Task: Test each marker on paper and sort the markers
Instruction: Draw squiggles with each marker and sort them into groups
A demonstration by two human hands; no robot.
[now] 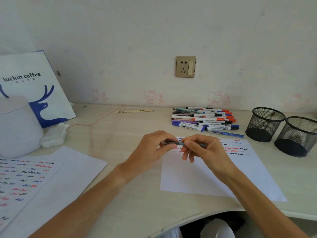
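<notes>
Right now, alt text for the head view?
Both hands, left hand and right hand, hold one dark pen above a white test sheet with scribbles. Behind lie a marker pile and two mesh cups.

Both forearms reach forward from the lower edge of the view and converge near the middle. The left hand (152, 146) has its fingers curled inward, pinching one end of a dark pen (180, 143). The right hand (204, 150) grips the other end, thumb and forefinger closed on the barrel, remaining fingers bent below. The fingertips of both hands nearly meet.
</notes>
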